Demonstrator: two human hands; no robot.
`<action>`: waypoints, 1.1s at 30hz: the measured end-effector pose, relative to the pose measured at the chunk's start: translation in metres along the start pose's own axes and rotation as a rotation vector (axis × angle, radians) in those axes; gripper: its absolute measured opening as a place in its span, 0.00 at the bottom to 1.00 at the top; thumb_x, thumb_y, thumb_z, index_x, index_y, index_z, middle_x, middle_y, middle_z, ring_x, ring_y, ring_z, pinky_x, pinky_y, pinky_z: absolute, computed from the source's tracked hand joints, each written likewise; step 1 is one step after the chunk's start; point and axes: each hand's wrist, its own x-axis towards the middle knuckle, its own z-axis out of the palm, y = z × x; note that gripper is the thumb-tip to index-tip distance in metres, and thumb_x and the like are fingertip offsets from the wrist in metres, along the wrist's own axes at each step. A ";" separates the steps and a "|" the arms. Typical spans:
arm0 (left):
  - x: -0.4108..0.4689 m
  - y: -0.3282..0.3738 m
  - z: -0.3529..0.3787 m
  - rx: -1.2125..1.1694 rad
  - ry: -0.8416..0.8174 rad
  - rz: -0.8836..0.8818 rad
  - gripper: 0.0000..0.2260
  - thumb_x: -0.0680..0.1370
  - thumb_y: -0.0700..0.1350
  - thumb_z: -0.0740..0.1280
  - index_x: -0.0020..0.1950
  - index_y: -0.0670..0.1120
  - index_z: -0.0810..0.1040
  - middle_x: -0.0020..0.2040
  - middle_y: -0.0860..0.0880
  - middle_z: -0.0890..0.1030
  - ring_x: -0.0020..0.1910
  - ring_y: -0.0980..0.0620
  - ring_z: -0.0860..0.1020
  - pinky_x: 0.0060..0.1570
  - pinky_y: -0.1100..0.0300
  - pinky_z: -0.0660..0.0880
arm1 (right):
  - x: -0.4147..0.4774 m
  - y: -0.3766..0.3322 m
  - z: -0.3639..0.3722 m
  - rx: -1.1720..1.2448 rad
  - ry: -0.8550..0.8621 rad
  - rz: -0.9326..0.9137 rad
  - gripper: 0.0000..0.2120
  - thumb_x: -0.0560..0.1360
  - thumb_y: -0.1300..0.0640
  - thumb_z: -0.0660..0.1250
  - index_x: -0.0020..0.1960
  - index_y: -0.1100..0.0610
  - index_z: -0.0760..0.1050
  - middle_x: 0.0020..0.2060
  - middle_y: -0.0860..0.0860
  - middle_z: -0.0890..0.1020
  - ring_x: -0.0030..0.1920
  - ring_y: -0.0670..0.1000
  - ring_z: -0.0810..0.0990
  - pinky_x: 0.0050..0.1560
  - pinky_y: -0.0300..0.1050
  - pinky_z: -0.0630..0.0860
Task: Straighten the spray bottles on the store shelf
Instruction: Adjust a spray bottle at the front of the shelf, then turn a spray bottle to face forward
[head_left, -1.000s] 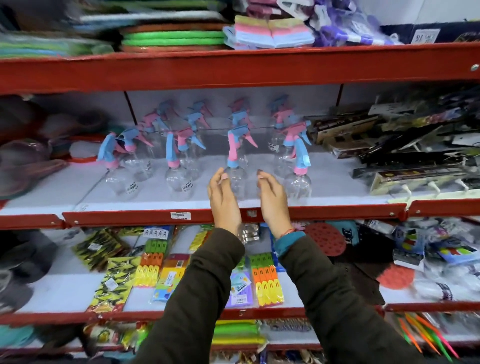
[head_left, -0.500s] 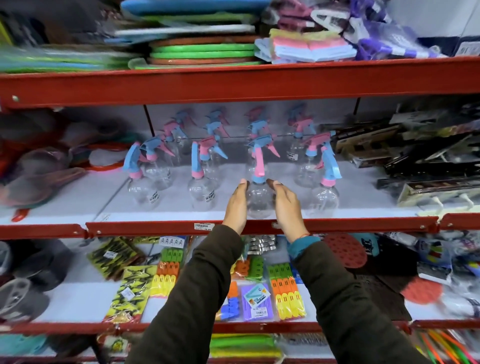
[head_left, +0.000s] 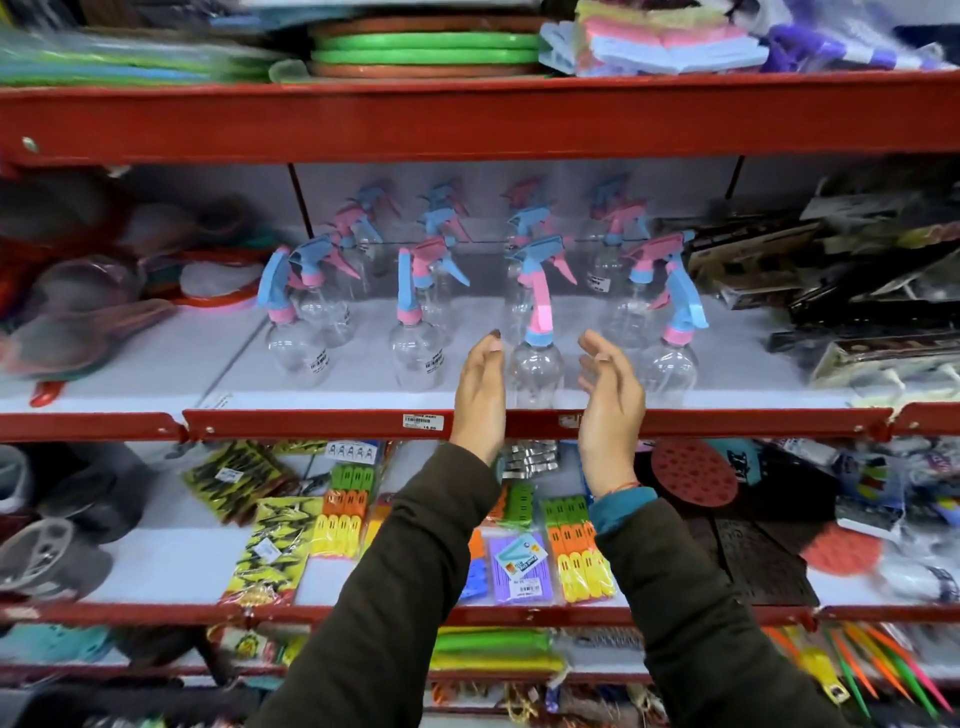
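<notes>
Several clear spray bottles with pink and blue trigger heads stand in rows on the white middle shelf (head_left: 156, 374). The front-row bottle with a pink neck and blue collar (head_left: 536, 364) stands upright near the shelf's front edge. My left hand (head_left: 480, 395) is just left of its body, fingers apart, close to it or barely touching. My right hand (head_left: 610, 400) is to its right, open, with a gap between the fingers and the bottle. Front-row neighbours stand at the left (head_left: 415, 353) and the right (head_left: 670, 358).
A red shelf rail (head_left: 311, 423) with a price tag runs along the front. Dark packaged goods (head_left: 857, 291) crowd the shelf's right side, strainers (head_left: 88, 312) the left. Packs of coloured clips (head_left: 345, 514) lie on the shelf below. Stacked mats and sponges sit above.
Both hands were against the pink-necked bottle's sides half a second ago; now they have spread apart, the right hand clearly off it. The view has shifted slightly.
</notes>
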 end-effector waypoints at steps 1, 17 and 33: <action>-0.002 0.001 -0.003 -0.031 0.029 0.026 0.18 0.82 0.53 0.55 0.71 0.51 0.70 0.73 0.50 0.71 0.73 0.50 0.68 0.75 0.46 0.62 | -0.006 -0.003 0.001 0.033 0.022 -0.018 0.16 0.82 0.58 0.55 0.62 0.57 0.78 0.59 0.50 0.83 0.61 0.51 0.80 0.63 0.50 0.77; 0.061 0.015 -0.110 -0.001 0.088 -0.094 0.25 0.82 0.58 0.51 0.74 0.47 0.67 0.74 0.47 0.71 0.73 0.55 0.69 0.74 0.58 0.63 | -0.022 0.015 0.146 -0.085 -0.324 0.238 0.18 0.82 0.51 0.55 0.70 0.53 0.72 0.66 0.47 0.76 0.65 0.46 0.73 0.64 0.35 0.70; 0.039 0.008 -0.129 -0.032 -0.218 -0.094 0.20 0.83 0.53 0.51 0.60 0.49 0.80 0.57 0.49 0.85 0.60 0.56 0.81 0.64 0.63 0.74 | -0.042 0.018 0.132 -0.171 -0.264 0.200 0.12 0.77 0.48 0.59 0.50 0.49 0.81 0.50 0.48 0.84 0.51 0.54 0.79 0.66 0.65 0.73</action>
